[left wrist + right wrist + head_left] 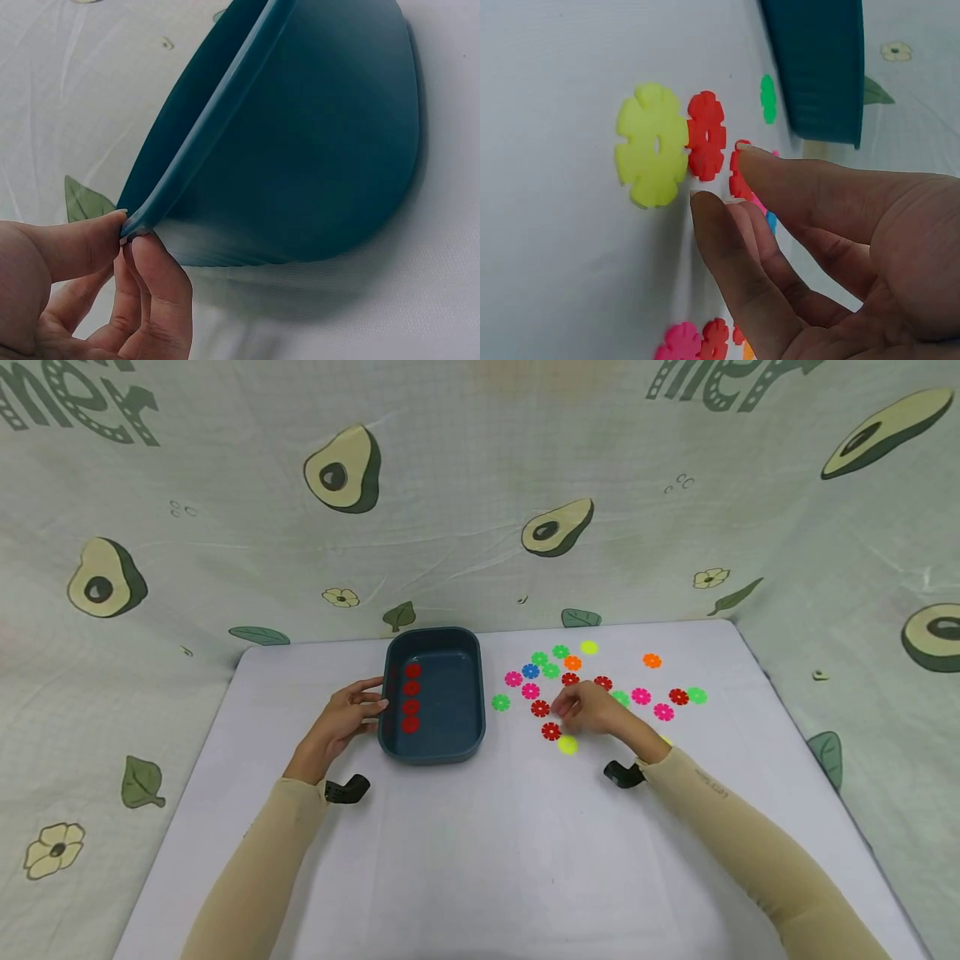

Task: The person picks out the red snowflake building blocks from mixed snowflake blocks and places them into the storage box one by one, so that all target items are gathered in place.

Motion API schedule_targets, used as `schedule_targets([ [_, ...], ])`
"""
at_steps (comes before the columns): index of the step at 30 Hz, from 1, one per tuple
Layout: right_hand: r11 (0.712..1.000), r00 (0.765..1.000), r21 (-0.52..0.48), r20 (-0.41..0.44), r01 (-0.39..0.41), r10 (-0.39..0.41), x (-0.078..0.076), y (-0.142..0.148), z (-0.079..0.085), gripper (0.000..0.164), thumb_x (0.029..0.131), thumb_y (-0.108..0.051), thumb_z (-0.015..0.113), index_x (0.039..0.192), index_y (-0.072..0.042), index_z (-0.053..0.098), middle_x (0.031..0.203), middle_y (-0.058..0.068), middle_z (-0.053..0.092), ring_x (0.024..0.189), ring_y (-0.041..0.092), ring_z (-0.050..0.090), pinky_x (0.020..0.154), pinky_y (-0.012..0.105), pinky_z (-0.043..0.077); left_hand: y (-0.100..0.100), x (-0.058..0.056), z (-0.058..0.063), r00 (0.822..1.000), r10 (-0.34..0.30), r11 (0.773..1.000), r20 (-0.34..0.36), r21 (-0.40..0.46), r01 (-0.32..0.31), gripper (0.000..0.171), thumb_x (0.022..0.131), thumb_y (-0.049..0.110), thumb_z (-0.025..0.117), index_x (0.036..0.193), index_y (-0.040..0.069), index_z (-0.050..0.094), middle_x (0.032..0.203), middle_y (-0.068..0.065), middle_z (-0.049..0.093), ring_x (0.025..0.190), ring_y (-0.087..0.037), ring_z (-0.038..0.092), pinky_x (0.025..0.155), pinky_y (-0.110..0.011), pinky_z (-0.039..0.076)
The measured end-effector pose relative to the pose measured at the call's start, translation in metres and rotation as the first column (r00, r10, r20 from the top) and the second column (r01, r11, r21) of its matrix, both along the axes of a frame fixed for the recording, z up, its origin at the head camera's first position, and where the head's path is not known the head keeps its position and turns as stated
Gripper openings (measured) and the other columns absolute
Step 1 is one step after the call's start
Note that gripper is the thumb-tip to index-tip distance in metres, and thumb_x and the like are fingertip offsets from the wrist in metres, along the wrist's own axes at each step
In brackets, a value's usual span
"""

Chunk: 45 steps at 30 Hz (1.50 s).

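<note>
My left hand (339, 725) pinches the rim of a dark teal tray (456, 714) at its left side, thumb on top and fingers beneath, as the left wrist view shows up close. Inside the tray, red flower-shaped discs (411, 688) form a column along the left. On the right, my right hand (588, 708) hovers low over scattered discs with thumb and forefinger apart and nothing between them. Nearest its fingertips are a red notched disc (706, 136) and another red disc (540, 708). A yellow disc (652, 146) lies against the first one.
Green discs (551, 671), pink discs (641, 696), a blue disc (531, 671) and orange discs (652, 661) lie spread right of the tray on the white table (480, 860). An avocado-print cloth (450, 560) hangs behind. A black wrist device (347, 789) sits at the left cuff.
</note>
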State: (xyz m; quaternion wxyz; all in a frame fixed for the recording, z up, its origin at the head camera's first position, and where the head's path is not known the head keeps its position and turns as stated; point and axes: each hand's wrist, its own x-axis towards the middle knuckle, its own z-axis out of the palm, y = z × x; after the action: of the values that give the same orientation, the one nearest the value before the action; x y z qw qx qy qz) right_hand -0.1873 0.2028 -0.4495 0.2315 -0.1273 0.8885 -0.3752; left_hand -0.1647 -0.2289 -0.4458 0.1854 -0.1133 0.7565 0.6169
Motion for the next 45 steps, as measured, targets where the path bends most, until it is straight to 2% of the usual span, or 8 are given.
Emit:
schedule_targets([
  [12,0.999,0.998,0.033,-0.058,-0.014,0.016,0.004,-0.016,-0.008,0.021,0.086,0.004,0.082,0.105,0.005,0.074,0.094,0.014,0.069,0.085,0.025,0.063,0.076,0.030,0.056,-0.001,0.000,-0.002,1.000,0.004,1.000,0.008,0.010,-0.004,0.063,0.107,0.010,0.063,0.165,0.011,0.038,0.133,-0.011,0.049,0.095,-0.011,0.061,0.079,-0.025,0.054],
  [18,0.997,0.998,0.073,-0.064,0.011,-0.007,0.008,-0.024,-0.010,0.022,0.085,0.002,0.085,0.104,0.002,0.075,0.096,0.012,0.069,0.090,0.025,0.063,0.078,0.031,0.056,-0.001,-0.001,-0.001,1.000,0.001,1.000,0.009,0.008,-0.001,0.062,0.108,0.010,0.062,0.165,0.012,0.038,0.137,-0.014,0.049,0.097,-0.013,0.061,0.080,-0.024,0.054],
  [27,0.996,0.995,0.093,-0.096,-0.017,0.026,0.013,-0.031,-0.011,0.025,0.082,0.005,0.087,0.104,0.001,0.075,0.094,0.011,0.068,0.089,0.025,0.062,0.078,0.033,0.058,-0.001,-0.001,-0.001,1.000,0.008,1.000,0.013,0.002,-0.008,0.062,0.108,0.009,0.062,0.165,0.011,0.038,0.137,-0.014,0.048,0.095,-0.013,0.063,0.079,-0.023,0.054],
  [37,0.997,0.993,0.068,-0.115,-0.018,0.026,0.013,-0.033,-0.010,0.021,0.083,0.005,0.085,0.100,-0.002,0.073,0.089,0.008,0.065,0.086,0.024,0.060,0.073,0.029,0.054,-0.001,-0.001,-0.001,1.000,0.012,1.000,0.015,0.002,-0.012,0.062,0.108,0.009,0.062,0.165,0.012,0.038,0.136,-0.014,0.049,0.097,-0.014,0.063,0.079,-0.024,0.054],
  [45,0.999,0.993,0.014,-0.107,-0.046,0.047,0.012,-0.033,-0.003,0.016,0.085,0.008,0.081,0.097,0.001,0.073,0.085,0.009,0.062,0.081,0.022,0.057,0.068,0.026,0.050,-0.002,-0.001,-0.002,1.000,0.016,1.000,0.015,0.004,-0.016,0.063,0.107,0.008,0.063,0.165,0.012,0.039,0.133,-0.012,0.050,0.094,-0.012,0.063,0.077,-0.024,0.054],
])
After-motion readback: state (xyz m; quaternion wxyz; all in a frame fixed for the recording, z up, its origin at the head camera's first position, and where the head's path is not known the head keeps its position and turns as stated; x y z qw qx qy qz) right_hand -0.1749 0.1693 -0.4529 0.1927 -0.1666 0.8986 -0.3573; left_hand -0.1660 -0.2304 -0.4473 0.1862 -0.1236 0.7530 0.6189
